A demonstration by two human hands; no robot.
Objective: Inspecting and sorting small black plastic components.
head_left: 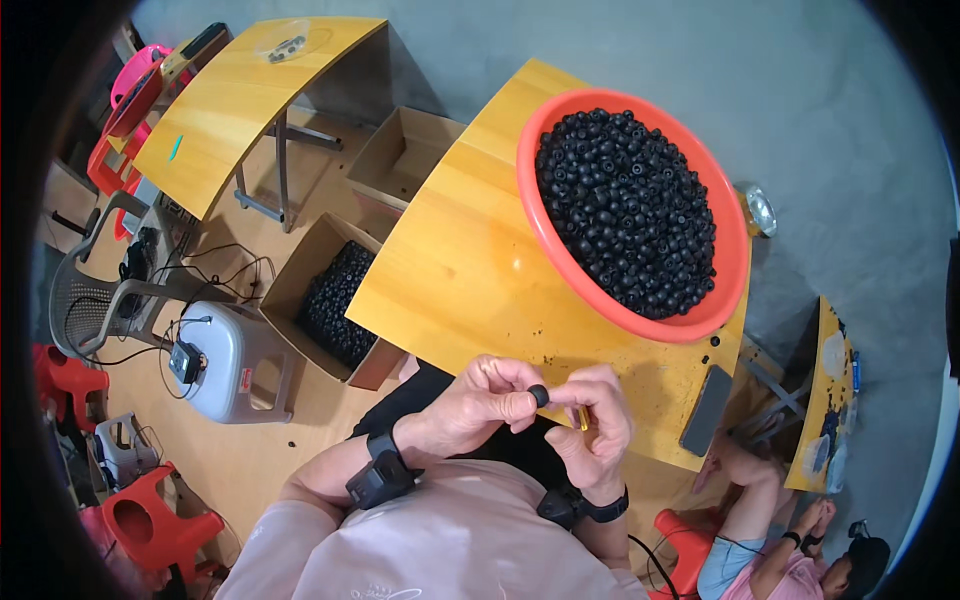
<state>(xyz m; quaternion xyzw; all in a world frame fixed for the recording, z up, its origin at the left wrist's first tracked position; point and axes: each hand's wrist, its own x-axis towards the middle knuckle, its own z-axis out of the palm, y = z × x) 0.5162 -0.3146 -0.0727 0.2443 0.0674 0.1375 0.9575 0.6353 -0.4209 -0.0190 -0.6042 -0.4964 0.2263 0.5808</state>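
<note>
My left hand (484, 402) pinches a small round black part (540, 395) between thumb and fingertips, in front of my body at the table's near edge. Close beside it, my right hand (597, 425) has its fingers curled around a thin yellow tool (583, 417), whose tip is hard to make out. Beyond both hands, a large orange-red basin (530, 215) rests on the yellow wooden table (440, 240), heaped with similar black parts (630, 205), some showing a hole. A dark phone (706, 412) lies to the right of my right hand.
Left of the table stand a cardboard box of black parts (338, 305), another open box (400, 160) and a grey stool (225, 360) with cables. Red stools (155, 520) are at lower left. Another person (790, 560) sits at lower right by a side table (815, 400).
</note>
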